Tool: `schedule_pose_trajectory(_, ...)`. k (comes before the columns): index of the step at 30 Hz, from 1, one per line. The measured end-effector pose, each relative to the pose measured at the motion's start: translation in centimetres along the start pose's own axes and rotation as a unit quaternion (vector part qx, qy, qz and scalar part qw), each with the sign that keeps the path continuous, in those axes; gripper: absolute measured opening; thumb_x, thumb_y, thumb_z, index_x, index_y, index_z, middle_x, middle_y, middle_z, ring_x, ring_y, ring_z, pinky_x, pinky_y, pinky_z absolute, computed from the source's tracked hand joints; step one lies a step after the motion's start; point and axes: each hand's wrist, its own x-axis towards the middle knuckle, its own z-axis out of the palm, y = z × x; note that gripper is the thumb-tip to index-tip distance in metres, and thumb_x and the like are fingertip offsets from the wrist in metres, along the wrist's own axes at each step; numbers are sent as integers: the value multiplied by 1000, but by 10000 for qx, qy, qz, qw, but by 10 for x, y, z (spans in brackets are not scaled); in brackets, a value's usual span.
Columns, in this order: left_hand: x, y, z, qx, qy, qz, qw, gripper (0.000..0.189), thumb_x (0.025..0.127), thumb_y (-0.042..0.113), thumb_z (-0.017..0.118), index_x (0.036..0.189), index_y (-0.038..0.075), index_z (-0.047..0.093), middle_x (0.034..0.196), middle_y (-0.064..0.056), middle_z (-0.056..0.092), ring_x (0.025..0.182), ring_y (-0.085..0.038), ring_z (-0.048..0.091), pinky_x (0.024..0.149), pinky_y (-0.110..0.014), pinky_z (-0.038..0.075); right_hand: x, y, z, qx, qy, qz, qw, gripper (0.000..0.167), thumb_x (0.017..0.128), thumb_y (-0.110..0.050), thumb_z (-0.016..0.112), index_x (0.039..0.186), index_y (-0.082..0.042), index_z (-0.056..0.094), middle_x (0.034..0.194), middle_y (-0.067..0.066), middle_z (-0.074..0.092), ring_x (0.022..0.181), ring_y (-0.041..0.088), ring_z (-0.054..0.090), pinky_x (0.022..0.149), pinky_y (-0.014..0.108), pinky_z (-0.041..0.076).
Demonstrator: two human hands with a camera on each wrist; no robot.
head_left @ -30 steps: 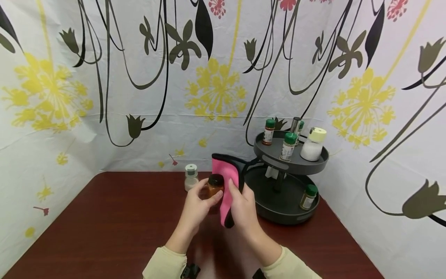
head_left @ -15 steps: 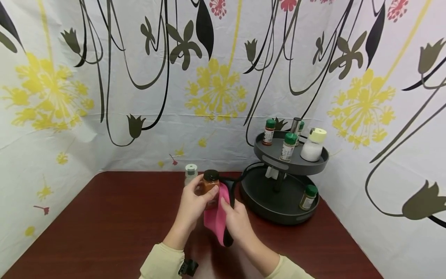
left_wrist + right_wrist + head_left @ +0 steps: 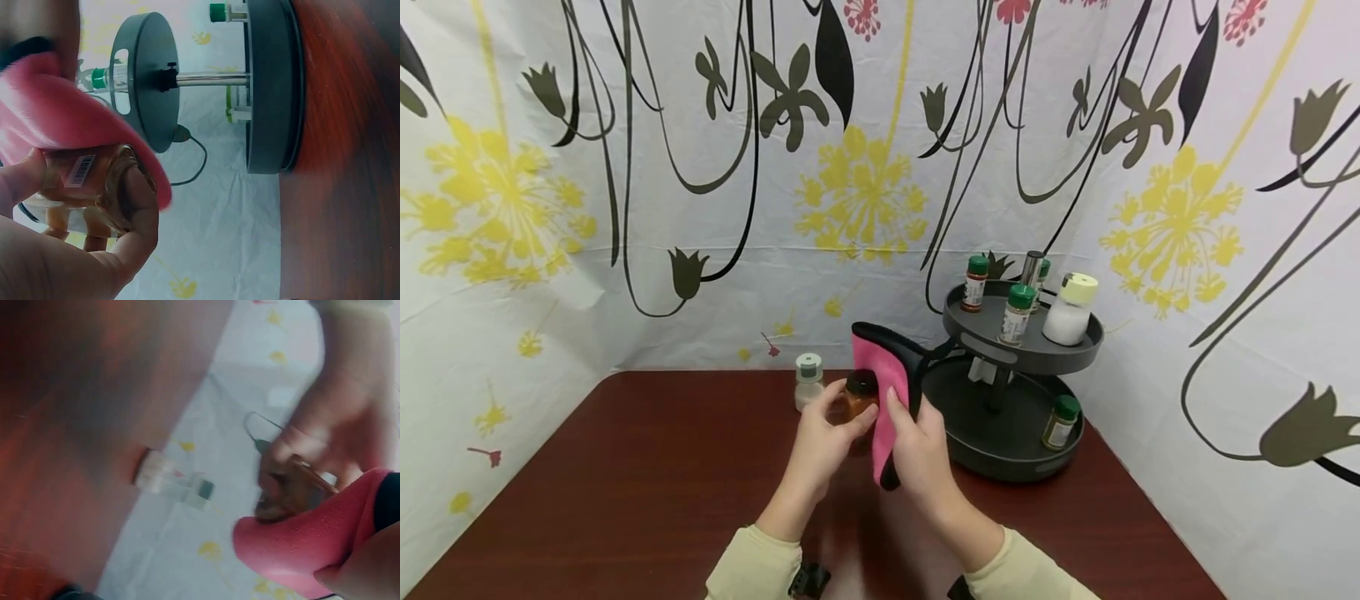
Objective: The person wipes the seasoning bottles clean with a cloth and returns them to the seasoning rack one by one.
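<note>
A small amber glass jar (image 3: 857, 403) with a black lid sits in my left hand (image 3: 820, 450), fingers and thumb wrapped round it. Its barcode label shows in the left wrist view, where the jar (image 3: 81, 178) lies against pink fabric. My right hand (image 3: 925, 454) grips a pink cloth (image 3: 883, 367) with black edging, thumb on the pink face, and presses it to the jar's right side. In the right wrist view the cloth (image 3: 300, 550) covers part of the jar. Both hands are raised above the table.
A dark two-tier round rack (image 3: 1000, 454) stands at the right. Its upper tier bears several green-capped spice bottles (image 3: 1015, 317) and a yellow-lidded jar (image 3: 1067, 321); another green-capped bottle (image 3: 1060, 423) stands below. Behind my left hand is a pale-lidded glass jar (image 3: 808, 385) on the table (image 3: 625, 483).
The cloth has gone down along the jar and come back up, its top edge now above the lid. The jar stays in my left hand, shifting slightly.
</note>
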Motion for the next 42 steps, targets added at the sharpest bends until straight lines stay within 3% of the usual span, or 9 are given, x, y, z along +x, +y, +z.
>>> schedule_pose_trajectory(4,1,4,-3,-124,89,-24,9999,45,98,21,78,140,12,66,129,-17,70,115,-27,67,90,-35,60,-7,14,3,-210,-116,217,9995,40,113,-33,53,143,-10,62,135,10,71,119,18,65,96,20,51)
schedule_pose_trajectory(9,2,5,-5,-186,178,-19,9997,46,98,18,78,141,10,66,129,-18,70,112,-26,67,87,-32,58,-9,24,2,-505,-422,647,9957,38,112,-30,53,134,-2,67,121,16,75,105,19,70,88,26,55)
schedule_pose_trajectory(15,3,1,-2,-110,145,-20,9998,43,97,17,79,138,10,67,126,-17,70,109,-25,67,86,-30,57,5,-2,-6,-444,-655,981,9920,37,113,-29,49,134,-2,64,124,15,75,109,20,72,92,35,60)
schedule_pose_trajectory(19,2,0,1,13,-68,17,10000,43,97,20,79,138,11,67,128,-16,68,116,-28,65,90,-33,57,11,-20,-9,-155,-379,598,9974,36,113,-32,49,136,-7,61,131,13,70,116,20,66,98,32,54)
schedule_pose_trajectory(23,-1,-2,5,-92,-216,75,9997,44,98,20,78,139,10,66,131,-16,68,120,-28,64,93,-35,58,7,-19,-7,-216,-360,17,9991,40,114,-32,49,148,-11,56,148,11,63,134,24,59,114,43,47)
schedule_pose_trajectory(27,-1,-3,7,-243,-41,10,9997,43,98,17,77,139,10,67,131,-15,70,119,-27,65,97,-39,60,-1,-8,-4,-357,-491,-114,9981,44,114,-31,50,153,-11,52,155,10,58,142,27,54,121,52,41)
schedule_pose_trajectory(32,2,4,6,-418,68,-1,9991,46,98,20,78,142,12,65,130,-15,70,117,-25,66,92,-33,59,-7,3,-4,-407,-383,-62,9984,46,113,-34,50,151,-9,54,151,11,62,138,27,58,118,50,45)
schedule_pose_trajectory(38,4,10,-4,-1044,129,-399,9937,63,107,28,66,162,9,43,153,-23,55,134,-34,59,101,-44,57,-15,11,-7,-583,-752,260,9951,42,114,-29,50,149,-8,55,143,13,67,130,24,64,106,41,54)
schedule_pose_trajectory(42,5,11,-8,-1947,99,-877,9769,66,110,41,58,163,11,33,147,-21,55,117,-29,64,88,-48,61,-15,10,-13,-614,-591,332,9958,37,113,-25,50,142,-4,60,133,16,71,118,20,68,97,28,54)
